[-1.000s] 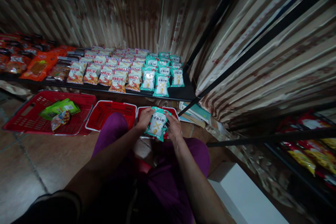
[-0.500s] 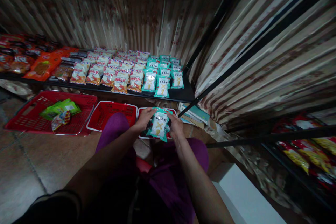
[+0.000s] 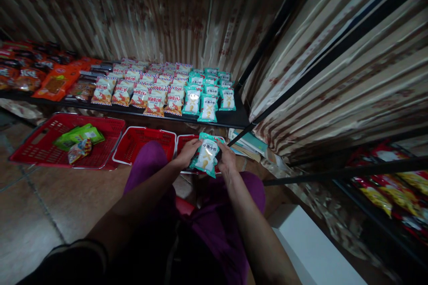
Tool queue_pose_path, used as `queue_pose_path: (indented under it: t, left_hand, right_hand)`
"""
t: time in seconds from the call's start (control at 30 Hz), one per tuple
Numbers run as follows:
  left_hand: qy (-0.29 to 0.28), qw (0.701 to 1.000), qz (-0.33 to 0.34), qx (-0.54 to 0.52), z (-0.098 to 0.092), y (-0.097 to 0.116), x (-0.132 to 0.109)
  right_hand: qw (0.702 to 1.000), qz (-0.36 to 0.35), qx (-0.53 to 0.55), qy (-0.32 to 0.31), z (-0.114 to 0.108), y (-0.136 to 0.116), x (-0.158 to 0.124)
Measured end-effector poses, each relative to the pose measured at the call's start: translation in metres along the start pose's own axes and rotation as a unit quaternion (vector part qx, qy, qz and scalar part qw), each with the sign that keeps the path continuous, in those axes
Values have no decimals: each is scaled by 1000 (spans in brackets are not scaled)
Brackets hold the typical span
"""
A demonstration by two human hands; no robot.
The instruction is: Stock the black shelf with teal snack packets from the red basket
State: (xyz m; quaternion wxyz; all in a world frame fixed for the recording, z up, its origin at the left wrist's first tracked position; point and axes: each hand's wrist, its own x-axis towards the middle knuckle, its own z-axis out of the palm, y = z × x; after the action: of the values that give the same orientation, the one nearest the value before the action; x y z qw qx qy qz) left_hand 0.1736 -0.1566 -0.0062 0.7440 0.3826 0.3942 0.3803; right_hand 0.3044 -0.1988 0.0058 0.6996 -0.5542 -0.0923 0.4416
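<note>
Between my two hands is a teal-and-white snack bag (image 3: 207,155) with dark lettering, its printed front facing up. My left hand (image 3: 189,152) pinches its left edge, and my right hand (image 3: 226,156) grips the right edge. Below it is a red basket (image 3: 182,141), mostly hidden by the bag and my hands. Just beyond, matching teal snack bags (image 3: 209,107) stand in rows at the right end of a black shelf (image 3: 230,119). White-and-orange snack bags (image 3: 155,100) fill the shelf to their left.
A red basket (image 3: 140,133) stands left of my knee. Farther left, another red basket (image 3: 36,142) holds green packets (image 3: 80,136) and a colourful packet (image 3: 79,150). Black metal bars (image 3: 287,98) slant along the right. A white box (image 3: 310,245) sits at lower right.
The teal snack bag has shifted slightly right and up in the view and tilted a little, still between both hands. Shelf and baskets look the same.
</note>
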Motion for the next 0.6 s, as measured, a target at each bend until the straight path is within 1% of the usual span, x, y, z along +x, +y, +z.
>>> queue_pose_path:
  t: [0.07,0.13,0.23,0.47,0.6]
  left_hand:
    - [-16,1000,-21,-14,-1,-1,-6]
    - [-46,998,-37,-30,-2,-3,-12]
    - [-84,995,-49,-34,-3,-8,-18]
    - [-74,996,-45,7,-3,-13,-22]
    - [-63,997,-40,2,-3,-11,-21]
  right_hand:
    - [1000,3,2,0,1,-1,0]
    - [1000,9,6,2,2,-2,0]
    - [1000,17,15,7,4,-3,0]
    - [998,19,0,58,8,-8,3]
    - [999,17,-18,22,6,-8,4]
